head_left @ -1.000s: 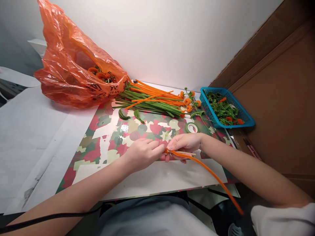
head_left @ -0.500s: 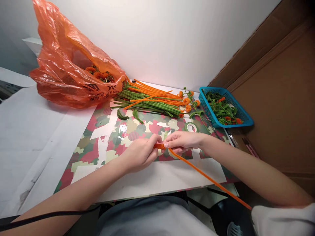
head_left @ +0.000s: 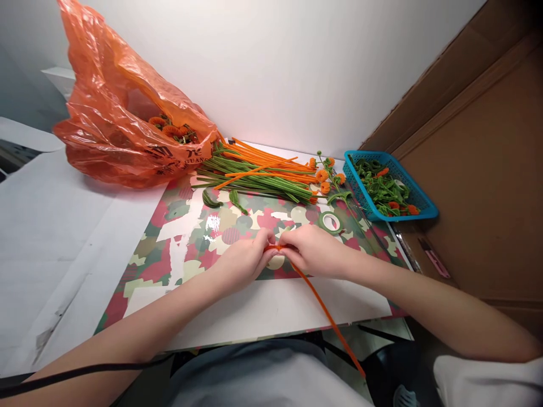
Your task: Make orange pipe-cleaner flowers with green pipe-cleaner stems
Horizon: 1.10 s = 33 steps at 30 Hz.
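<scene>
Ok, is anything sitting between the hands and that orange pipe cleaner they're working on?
No, nothing visible. The left hand and right hand both already pinch the orange pipe cleaner at its near end, fingertips meeting over the patterned mat. The roll of green tape lies just beyond the right hand, apart from it.

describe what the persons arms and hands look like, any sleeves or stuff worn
Both forearms are bare, with no sleeves reaching them and no gloves, rings or watch visible on the left hand or right hand. A thin black cable runs along under the left forearm.
</scene>
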Motion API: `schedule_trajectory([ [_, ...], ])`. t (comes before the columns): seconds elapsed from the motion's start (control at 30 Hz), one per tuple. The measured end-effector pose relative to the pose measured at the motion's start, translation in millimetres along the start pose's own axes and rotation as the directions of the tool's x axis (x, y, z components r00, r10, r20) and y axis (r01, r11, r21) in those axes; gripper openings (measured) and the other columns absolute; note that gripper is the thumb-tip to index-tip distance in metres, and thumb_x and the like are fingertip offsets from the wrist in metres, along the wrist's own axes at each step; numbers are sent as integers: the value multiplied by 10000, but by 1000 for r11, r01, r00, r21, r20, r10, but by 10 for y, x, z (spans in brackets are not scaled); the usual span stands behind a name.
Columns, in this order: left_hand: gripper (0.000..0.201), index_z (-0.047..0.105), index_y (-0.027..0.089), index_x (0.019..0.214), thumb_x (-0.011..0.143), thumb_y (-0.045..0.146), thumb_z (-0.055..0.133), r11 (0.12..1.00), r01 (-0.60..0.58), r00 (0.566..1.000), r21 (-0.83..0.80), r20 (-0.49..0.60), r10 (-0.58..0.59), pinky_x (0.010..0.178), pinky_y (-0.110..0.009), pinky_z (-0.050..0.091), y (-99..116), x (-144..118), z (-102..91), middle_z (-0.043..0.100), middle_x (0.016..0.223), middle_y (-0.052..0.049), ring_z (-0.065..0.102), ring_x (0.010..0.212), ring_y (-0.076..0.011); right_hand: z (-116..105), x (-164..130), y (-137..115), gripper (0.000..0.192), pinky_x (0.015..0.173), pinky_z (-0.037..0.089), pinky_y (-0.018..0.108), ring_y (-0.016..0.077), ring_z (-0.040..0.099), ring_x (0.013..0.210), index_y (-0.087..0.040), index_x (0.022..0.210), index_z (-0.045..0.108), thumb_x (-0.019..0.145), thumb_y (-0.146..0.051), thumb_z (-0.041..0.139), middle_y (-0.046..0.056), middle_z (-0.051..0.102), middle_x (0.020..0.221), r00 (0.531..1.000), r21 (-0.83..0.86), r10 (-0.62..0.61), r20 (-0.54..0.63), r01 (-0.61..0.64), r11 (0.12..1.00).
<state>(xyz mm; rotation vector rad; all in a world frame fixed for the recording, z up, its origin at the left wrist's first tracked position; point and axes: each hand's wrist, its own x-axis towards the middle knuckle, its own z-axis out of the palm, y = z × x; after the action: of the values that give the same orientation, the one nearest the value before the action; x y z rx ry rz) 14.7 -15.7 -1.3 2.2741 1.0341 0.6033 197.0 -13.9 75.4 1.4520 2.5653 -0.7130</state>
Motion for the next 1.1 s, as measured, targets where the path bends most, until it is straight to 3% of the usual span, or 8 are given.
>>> schedule_trajectory([
  [0.33,68,377,218,945,967,270,339,989,13,999,-149,-39,-19,446,-214,323,23,-5,-34,543,543,73,492,423,-128,211,12,93,177,577,247,281,172,519,696,-121,889,595,929,-131,423,85,643,803,976,-282,-190,-109,153,947],
  [0.43,95,399,203,1004,969,271,344,997,-18,998,-76,-63,13,451,-211,330,-10,-7,3,592,581,51,534,457,-139,186,-4,94,175,569,254,269,150,484,643,-135,843,596,933,-179,452,56,619,741,984,-136,-122,-133,103,985],
  [0.53,150,454,192,954,975,267,326,992,-100,986,77,-126,109,440,-213,312,-46,-6,34,595,597,34,518,450,-134,66,-23,85,162,553,292,240,115,460,598,-150,805,606,910,-230,512,13,599,697,997,206,-11,-80,27,978],
  [0.67,250,498,183,836,992,274,326,935,-239,933,263,-204,296,464,-223,345,-45,1,35,606,610,15,529,483,-124,-129,-13,174,207,579,397,227,113,561,653,-144,890,655,909,-286,504,36,682,810,975,648,-7,223,-143,748],
  [0.73,254,498,187,802,996,257,350,884,-317,874,342,-257,413,478,-230,355,-21,8,22,593,591,21,528,495,-121,-171,19,279,264,630,448,241,116,615,679,-131,920,670,927,-305,472,62,715,862,924,779,-91,371,-256,572],
  [0.87,190,479,196,822,989,183,390,767,-423,733,482,-317,602,464,-246,316,34,15,-22,526,544,49,442,459,-112,-94,109,507,304,702,510,275,157,690,743,-118,942,669,790,-377,714,89,739,848,822,866,-295,487,-408,289],
  [0.97,135,485,198,884,977,157,396,694,-435,665,574,-315,677,470,-251,305,42,7,-47,481,530,62,404,455,-113,14,160,592,358,710,529,289,173,706,760,-110,945,658,770,-409,746,119,745,893,768,863,-396,504,-463,202],
  [1.1,128,486,210,876,949,135,412,651,-427,642,628,-297,707,492,-244,323,30,-14,-51,487,552,52,407,483,-114,76,170,590,359,681,525,284,178,707,720,-103,970,653,842,-438,666,117,741,844,664,833,-518,540,-507,219],
])
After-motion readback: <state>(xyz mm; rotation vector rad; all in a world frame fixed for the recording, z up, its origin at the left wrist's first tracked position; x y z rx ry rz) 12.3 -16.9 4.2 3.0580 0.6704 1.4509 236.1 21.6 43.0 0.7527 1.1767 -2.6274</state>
